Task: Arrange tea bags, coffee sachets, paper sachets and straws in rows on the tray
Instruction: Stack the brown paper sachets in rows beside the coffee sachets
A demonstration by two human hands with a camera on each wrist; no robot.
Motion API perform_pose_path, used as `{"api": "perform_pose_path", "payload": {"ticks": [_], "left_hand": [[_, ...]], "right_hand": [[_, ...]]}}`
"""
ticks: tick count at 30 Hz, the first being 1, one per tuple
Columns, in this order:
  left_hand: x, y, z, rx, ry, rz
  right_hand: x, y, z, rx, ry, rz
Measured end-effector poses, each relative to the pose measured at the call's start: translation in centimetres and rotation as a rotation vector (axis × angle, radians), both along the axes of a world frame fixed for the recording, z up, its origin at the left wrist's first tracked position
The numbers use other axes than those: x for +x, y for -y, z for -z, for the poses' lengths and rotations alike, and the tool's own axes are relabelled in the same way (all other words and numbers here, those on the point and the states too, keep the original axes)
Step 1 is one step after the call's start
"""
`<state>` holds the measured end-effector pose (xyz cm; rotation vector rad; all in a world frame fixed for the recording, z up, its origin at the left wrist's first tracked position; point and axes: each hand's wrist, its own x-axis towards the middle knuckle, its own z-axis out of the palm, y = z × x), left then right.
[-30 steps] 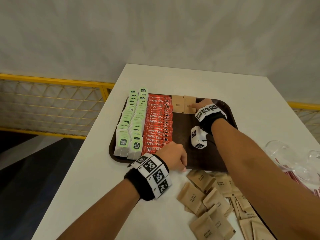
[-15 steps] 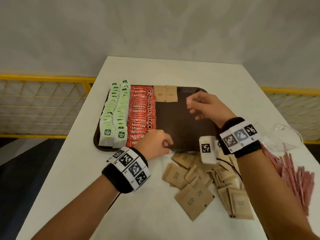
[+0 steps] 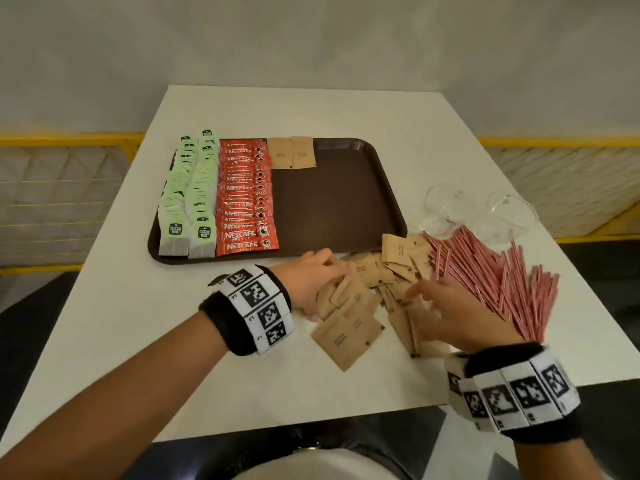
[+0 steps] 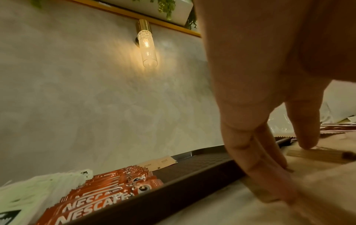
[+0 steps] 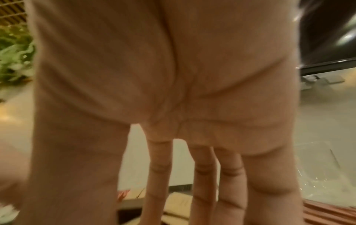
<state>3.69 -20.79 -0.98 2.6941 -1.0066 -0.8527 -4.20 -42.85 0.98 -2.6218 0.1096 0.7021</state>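
Step in hand: paper-sachet row. On the tray [image 3: 388, 188], green tea bags [image 3: 188, 199] and Nescafé coffee sachets [image 3: 244, 199] stand in full rows; only two brown sugar sachets [image 3: 292, 152] are placed at the far edge. Your left hand [image 3: 311, 282] rests on the loose sachet pile [image 3: 367, 299], fingers pressed flat. Your right hand [image 3: 450, 313] hovers there, fingers spread, holding nothing. Next, likely: pinch one sachet and set it below the pair. Straws [image 3: 491, 278] wait untouched.

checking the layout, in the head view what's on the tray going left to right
tea bags → coffee sachets → two paper sachets at the far edge → bare tray
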Motion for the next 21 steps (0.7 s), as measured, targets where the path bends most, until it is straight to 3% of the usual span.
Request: {"api": "perform_pose_path", "payload": {"ticks": [9, 16, 21], "left_hand": [[0.54, 0.29, -0.36, 0.061, -0.069, -0.155], [0.41, 0.45, 0.07, 0.069, -0.018, -0.231], [0.04, 0.31, 0.02, 0.033, -0.03, -0.232]], "right_hand": [[0.25, -0.52, 1.38, -0.104, 0.006, -0.085], [0.6, -0.47, 1.44, -0.208, 0.036, -0.129], [0.58, -0.6, 1.2, -0.149, 0.016, -0.1]]}}
